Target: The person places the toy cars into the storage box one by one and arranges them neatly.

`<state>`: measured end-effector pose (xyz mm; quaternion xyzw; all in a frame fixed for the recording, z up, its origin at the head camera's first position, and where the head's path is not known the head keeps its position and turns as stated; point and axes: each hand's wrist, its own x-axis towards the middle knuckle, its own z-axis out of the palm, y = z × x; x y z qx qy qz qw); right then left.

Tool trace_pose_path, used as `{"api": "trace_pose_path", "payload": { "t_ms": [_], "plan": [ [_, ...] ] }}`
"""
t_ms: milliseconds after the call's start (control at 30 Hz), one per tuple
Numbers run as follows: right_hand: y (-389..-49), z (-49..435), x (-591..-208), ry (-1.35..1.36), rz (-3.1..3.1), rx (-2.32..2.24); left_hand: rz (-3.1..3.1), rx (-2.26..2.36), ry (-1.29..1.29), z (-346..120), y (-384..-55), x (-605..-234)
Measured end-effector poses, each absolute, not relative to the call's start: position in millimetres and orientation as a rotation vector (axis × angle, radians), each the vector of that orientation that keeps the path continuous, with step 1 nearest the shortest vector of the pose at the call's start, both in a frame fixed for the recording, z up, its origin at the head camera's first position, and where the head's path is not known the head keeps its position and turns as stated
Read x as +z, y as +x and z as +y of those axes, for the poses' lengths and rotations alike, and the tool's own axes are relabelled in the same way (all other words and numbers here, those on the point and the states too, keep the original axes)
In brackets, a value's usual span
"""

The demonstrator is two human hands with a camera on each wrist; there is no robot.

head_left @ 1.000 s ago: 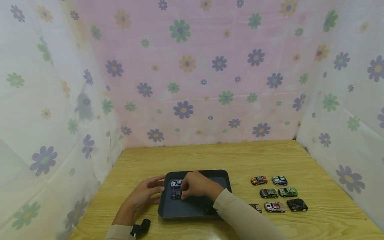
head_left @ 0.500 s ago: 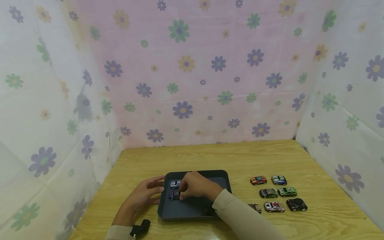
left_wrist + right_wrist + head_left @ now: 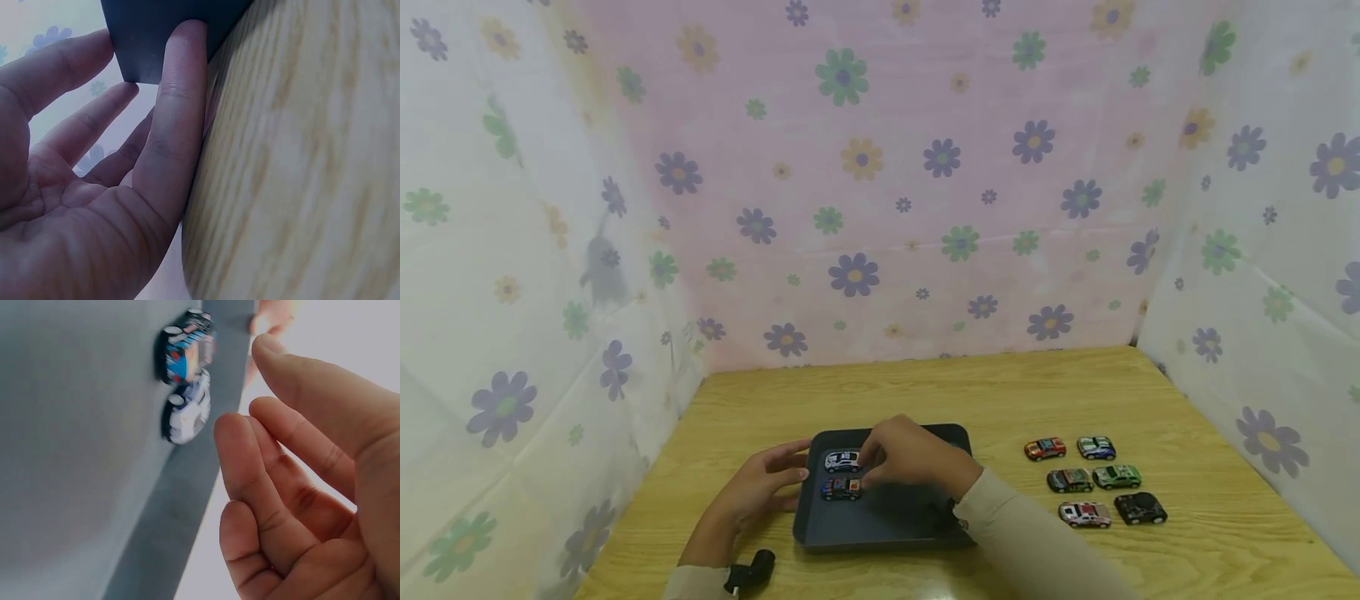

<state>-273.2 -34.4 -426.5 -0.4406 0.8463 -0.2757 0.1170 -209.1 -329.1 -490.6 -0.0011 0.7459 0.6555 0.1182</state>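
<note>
Two toy cars stand one before the other at the left of a dark grey tray (image 3: 887, 527): a white-and-black car (image 3: 842, 461) behind and a blue-and-black car (image 3: 841, 489) in front. My right hand (image 3: 913, 454) hovers over the tray just right of both. In the right wrist view its thumb and fingers are apart with nothing between them, and the blue car (image 3: 185, 356) and white car (image 3: 189, 415) sit beyond the fingertips. My left hand (image 3: 765, 482) lies along the tray's left side, its fingertips touching the outer wall (image 3: 144, 44).
Several toy cars rest on the wooden table (image 3: 925, 396) right of the tray, among them a red one (image 3: 1045, 449), a green one (image 3: 1117, 477) and a black one (image 3: 1141, 507). Floral cloth (image 3: 910, 183) surrounds the table at the back and sides.
My right hand has let go of the blue-and-black car and drawn back to the right, uncovering both cars. Its sleeve now hides a car on the table. My left hand stays at the tray.
</note>
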Motion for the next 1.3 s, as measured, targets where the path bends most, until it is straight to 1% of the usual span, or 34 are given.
{"api": "trace_pose_path", "payload": {
  "t_ms": [167,400,533,833,1167,1300],
  "plan": [
    [-270.8,-12.1,-415.6,-1.298,2.485,-0.837,2.185,1.923,-0.016,-328.8,-208.1,-492.0],
    [-273.1,17.1,-413.2,-1.34,2.537,-0.868,2.186,1.94,-0.05,-328.7,-208.4,-492.2],
    [-271.5,39.7,-411.9,-1.321,2.557,-0.889,2.175,1.942,-0.04,-328.3,-209.6,-493.1],
    [-263.9,79.4,-423.0,-1.311,2.558,-0.973,2.175,1.936,-0.066,-337.0,-200.4,-490.5],
    [-258.1,144.0,-442.2,-1.272,2.668,-1.023,2.155,1.946,-0.044,-330.2,-209.7,-492.0],
    [-255.7,164.9,-445.5,-1.186,2.621,-1.037,2.156,1.948,-0.036,-328.4,-210.9,-491.6]
  ]
}}
